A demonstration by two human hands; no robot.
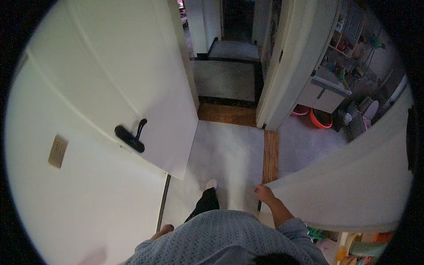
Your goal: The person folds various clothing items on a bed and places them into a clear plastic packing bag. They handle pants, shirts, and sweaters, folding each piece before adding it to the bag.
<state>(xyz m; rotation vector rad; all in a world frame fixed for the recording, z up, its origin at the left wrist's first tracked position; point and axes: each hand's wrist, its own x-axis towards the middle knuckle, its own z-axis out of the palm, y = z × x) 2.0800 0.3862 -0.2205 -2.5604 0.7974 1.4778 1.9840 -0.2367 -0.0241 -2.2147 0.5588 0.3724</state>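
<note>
My right hand (264, 194) is in front of my body on the right, its fingers curled, close to the end of a white wall (341, 185). Whether it touches the wall is hard to tell, and nothing shows in it. Low at my left side, only part of my left hand (167, 228) is visible beside my blue knitted top (225, 235); its fingers are mostly hidden. Ahead on the left stands a white door (139, 66), swung inward, with a black lever handle (134, 137).
A beige wall switch (58, 151) is on the left wall. Wooden thresholds (227, 113) mark a hallway ahead and a washroom at right. The washroom holds a sink cabinet (319, 96) and a red basin (321, 118). Shelved items (367, 248) stand at lower right.
</note>
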